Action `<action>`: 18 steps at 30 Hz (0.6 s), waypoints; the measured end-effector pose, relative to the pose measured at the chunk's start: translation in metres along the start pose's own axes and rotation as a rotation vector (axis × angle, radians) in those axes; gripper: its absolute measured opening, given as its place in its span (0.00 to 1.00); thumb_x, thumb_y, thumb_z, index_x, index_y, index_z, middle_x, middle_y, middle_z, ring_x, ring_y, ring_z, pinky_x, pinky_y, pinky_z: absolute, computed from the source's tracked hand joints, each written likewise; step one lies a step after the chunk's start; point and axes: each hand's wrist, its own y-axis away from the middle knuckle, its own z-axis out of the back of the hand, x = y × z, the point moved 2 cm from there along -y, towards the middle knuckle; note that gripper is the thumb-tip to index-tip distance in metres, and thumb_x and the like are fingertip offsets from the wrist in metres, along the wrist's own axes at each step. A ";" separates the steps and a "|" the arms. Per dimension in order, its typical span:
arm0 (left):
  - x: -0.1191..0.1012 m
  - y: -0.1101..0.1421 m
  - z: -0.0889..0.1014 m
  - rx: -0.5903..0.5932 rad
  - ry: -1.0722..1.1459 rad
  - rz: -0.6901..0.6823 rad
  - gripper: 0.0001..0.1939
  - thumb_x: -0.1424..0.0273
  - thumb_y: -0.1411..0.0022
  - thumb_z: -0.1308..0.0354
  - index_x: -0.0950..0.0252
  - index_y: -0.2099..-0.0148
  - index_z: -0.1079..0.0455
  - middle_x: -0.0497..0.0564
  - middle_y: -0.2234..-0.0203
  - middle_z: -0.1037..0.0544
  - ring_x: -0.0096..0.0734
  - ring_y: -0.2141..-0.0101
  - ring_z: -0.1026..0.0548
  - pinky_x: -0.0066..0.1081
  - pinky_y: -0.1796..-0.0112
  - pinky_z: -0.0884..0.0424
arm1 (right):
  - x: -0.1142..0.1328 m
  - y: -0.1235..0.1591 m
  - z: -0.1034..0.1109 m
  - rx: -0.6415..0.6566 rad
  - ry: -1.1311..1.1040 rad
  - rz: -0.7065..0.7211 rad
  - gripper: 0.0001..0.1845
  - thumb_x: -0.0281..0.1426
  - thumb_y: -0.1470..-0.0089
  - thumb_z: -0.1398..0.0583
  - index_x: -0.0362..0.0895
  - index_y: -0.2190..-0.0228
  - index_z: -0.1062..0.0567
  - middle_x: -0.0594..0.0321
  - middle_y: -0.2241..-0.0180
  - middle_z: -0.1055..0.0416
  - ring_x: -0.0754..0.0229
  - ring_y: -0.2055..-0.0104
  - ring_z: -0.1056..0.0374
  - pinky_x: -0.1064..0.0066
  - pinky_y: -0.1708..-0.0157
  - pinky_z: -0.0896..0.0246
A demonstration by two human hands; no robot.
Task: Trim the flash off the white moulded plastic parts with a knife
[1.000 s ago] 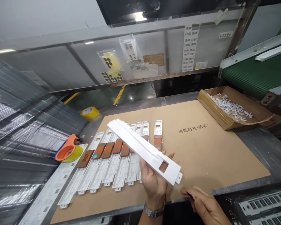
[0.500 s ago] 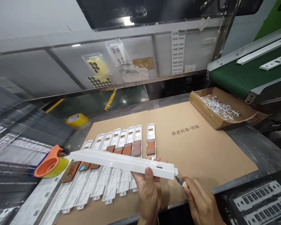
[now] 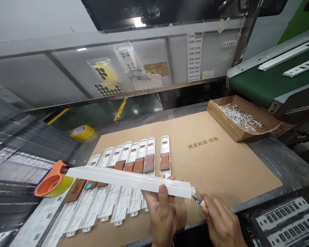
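Observation:
My left hand (image 3: 161,209) is wrapped round a long white plastic strip (image 3: 128,180), thumb on its near side, near its right end. The strip is raised above the work surface and slants up to the left. In my right hand (image 3: 221,218) is a small knife (image 3: 197,200) with a pale handle; its blade is at the small tab on the strip's right end. Behind and below the strip, several white plastic strips (image 3: 115,202) lie in a row, open side up, with brown-red blocks (image 3: 139,165) on them. One strip (image 3: 165,147) lies apart on the right.
A brown cardboard sheet (image 3: 221,164) covers the table. At the right stands a cardboard tray (image 3: 226,127) of small white scraps, beside a green conveyor belt (image 3: 260,85) carrying white strips. An orange tape dispenser (image 3: 50,180) and a yellow tape roll (image 3: 81,131) sit at the left.
The held strip has rolled slightly in my left hand, so its slot looks narrower, and its far end has shifted left. The knife blade stays at the right end.

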 end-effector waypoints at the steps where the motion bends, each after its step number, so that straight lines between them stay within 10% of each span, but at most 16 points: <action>1: 0.000 0.001 0.000 -0.001 -0.004 0.001 0.31 0.62 0.46 0.37 0.44 0.41 0.44 0.45 0.61 0.27 0.27 0.63 0.24 0.27 0.60 0.27 | 0.000 0.001 0.000 -0.005 0.016 0.006 0.15 0.27 0.37 0.50 0.36 0.51 0.33 0.54 0.70 0.28 0.57 0.70 0.30 0.71 0.72 0.36; 18: -0.015 0.009 0.001 0.106 0.030 0.126 0.26 0.61 0.52 0.33 0.52 0.50 0.35 0.47 0.67 0.25 0.32 0.67 0.23 0.28 0.70 0.24 | -0.035 -0.006 0.017 -0.070 -0.215 -0.313 0.14 0.33 0.36 0.50 0.44 0.54 0.30 0.56 0.63 0.25 0.59 0.62 0.27 0.74 0.65 0.31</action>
